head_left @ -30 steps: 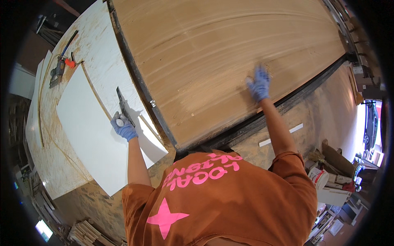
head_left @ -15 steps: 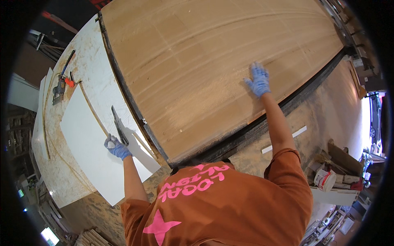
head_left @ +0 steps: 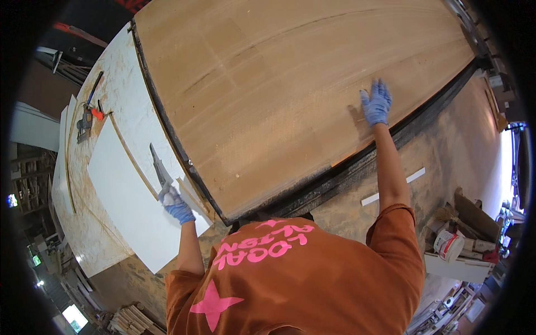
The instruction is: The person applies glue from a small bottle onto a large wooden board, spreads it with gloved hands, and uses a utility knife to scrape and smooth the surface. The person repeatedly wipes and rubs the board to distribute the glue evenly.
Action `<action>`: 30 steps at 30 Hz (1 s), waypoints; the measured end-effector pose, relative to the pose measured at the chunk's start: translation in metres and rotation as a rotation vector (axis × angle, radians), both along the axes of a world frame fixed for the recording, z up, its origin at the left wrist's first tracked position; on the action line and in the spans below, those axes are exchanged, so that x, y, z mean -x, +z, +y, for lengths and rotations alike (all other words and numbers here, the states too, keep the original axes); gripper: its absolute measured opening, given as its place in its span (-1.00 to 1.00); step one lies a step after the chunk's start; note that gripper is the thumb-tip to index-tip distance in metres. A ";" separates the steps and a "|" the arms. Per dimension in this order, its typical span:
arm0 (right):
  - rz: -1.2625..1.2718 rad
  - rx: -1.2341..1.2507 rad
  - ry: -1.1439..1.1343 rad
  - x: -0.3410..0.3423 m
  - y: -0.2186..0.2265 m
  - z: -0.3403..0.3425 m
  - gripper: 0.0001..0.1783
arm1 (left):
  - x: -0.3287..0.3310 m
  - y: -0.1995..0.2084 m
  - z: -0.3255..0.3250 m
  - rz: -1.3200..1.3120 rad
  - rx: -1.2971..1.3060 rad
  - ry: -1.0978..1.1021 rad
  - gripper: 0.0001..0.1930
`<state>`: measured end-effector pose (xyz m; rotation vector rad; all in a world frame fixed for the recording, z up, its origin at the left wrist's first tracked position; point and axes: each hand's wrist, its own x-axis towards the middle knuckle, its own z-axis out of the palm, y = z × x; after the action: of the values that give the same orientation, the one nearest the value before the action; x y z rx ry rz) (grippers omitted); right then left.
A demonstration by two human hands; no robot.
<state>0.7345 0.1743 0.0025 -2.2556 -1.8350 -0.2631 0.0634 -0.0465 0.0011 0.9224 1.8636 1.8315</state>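
A blue glove covers my left hand (head_left: 175,205). Its curled fingers close around the near end of a long, dark, pointed tool (head_left: 158,164), whose tapered end points away from me over the white sheet (head_left: 125,204). The exact kind of tool is unclear, and my fingers hide its handle. My right hand (head_left: 377,104), also in a blue glove, is open over the large brown board (head_left: 290,100), palm down and thumb out to the left. A shadow lies beside it on the board, which has pale dust and faint streaks on its surface.
A power tool (head_left: 85,124) with an orange part lies at the far left. Thin strips (head_left: 131,153) run along the white sheet. Dark edging (head_left: 329,181) borders the brown board. A white strip (head_left: 392,186) and a white bucket (head_left: 448,245) are at the right.
My left hand has moved right, from beside the pointed tool onto its near end. My right hand has shifted right across the board and now stands apart from its shadow.
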 end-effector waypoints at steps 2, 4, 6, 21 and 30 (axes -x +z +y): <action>-0.060 0.452 0.138 0.060 0.029 -0.002 -0.12 | -0.022 -0.001 0.001 0.067 0.055 -0.055 -0.71; -0.012 0.100 0.425 0.080 -0.002 -0.020 -0.12 | -0.058 0.017 0.012 0.165 0.143 -0.125 -0.75; -0.040 0.183 0.364 0.091 0.008 -0.012 -0.13 | -0.077 0.023 0.006 0.116 0.062 -0.243 -0.79; 0.338 0.202 -0.408 0.020 -0.013 -0.247 -0.40 | -0.144 0.052 -0.013 0.112 0.002 -0.515 -0.86; 1.450 0.302 0.462 0.308 0.082 -0.255 -0.18 | -0.223 0.098 0.003 -0.106 -0.009 -0.996 -0.81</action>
<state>0.4267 -0.0810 0.0843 -1.2427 -1.3789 1.3818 0.2867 -0.0431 0.0991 1.3768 0.9933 1.2098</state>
